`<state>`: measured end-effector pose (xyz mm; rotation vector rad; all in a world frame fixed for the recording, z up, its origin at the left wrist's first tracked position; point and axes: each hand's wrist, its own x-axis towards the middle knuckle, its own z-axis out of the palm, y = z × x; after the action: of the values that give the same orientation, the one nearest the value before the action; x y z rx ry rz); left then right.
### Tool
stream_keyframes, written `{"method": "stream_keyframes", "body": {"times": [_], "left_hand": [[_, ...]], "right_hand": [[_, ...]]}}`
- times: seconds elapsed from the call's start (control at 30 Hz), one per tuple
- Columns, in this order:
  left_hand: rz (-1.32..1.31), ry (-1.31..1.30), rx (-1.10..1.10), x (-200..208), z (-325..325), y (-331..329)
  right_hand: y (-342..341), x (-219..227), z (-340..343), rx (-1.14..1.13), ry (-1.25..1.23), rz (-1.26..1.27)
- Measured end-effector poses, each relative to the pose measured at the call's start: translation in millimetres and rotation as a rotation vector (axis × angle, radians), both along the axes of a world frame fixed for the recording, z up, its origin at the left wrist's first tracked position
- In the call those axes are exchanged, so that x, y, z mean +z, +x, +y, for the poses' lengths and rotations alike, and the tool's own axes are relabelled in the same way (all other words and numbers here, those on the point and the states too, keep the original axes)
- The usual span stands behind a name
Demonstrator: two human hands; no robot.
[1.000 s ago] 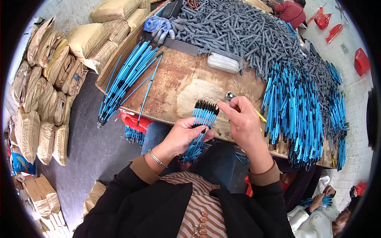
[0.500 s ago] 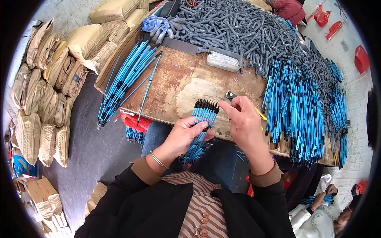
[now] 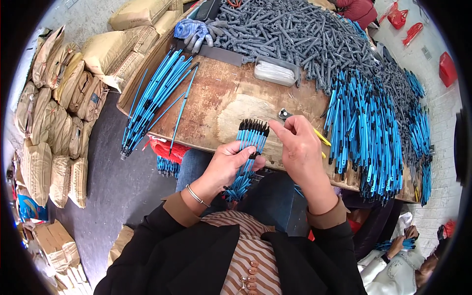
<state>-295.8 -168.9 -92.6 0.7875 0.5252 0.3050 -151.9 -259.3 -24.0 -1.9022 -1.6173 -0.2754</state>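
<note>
My left hand is wrapped around a bundle of thin blue sticks with black tips, its thumb pressed across the front. The tips stand in a row at the top, and the lower ends fan out above my lap. Just right of the row is my right hand. One of its fingers stretches toward the rightmost tip, at or almost touching it, while other fingers are bent. Nothing shows in that hand.
Loose blue sticks lie at the table's left, with a thick pile at the right. Behind are heaped grey plastic parts, a clear tray of white strips, gloves and a yellow-handled tool. Sacks stand left; co-workers sit right.
The bundle has shifted slightly up and left in the picture with my left hand. My right hand stays beside the tips, a stretched finger still at the row's right end.
</note>
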Motion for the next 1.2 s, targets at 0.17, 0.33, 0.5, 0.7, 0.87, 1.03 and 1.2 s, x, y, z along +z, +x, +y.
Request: {"method": "stream_keyframes", "body": {"times": [0.17,0.33,0.5,0.7,0.87,1.03,1.2], "left_hand": [[0.002,0.006,-0.002,-0.9,-2.6,-0.7],[-0.022,0.018,-0.009,-2.6,-1.0,0.1],[-0.009,0.013,-0.008,-3.2,-1.6,0.0],[-0.042,0.042,-0.026,-3.9,-0.3,-5.8],[-0.018,0.056,-0.064,0.3,-0.4,-1.8],[-0.006,0.065,-0.071,-3.3,1.2,-5.3],[-0.040,0.059,-0.074,-2.9,1.1,-7.4]], "right_hand": [[-4.2,-3.1,-1.0,0.000,0.013,0.037],[5.3,1.0,-1.3,0.046,0.009,0.019],[5.4,4.4,0.7,0.082,-0.010,0.024],[4.6,1.2,4.3,0.148,0.028,0.140],[15.3,2.3,1.1,0.213,0.005,0.190],[12.7,7.2,2.7,0.217,-0.030,0.080],[9.0,8.0,5.5,0.254,-0.044,0.327]]}}
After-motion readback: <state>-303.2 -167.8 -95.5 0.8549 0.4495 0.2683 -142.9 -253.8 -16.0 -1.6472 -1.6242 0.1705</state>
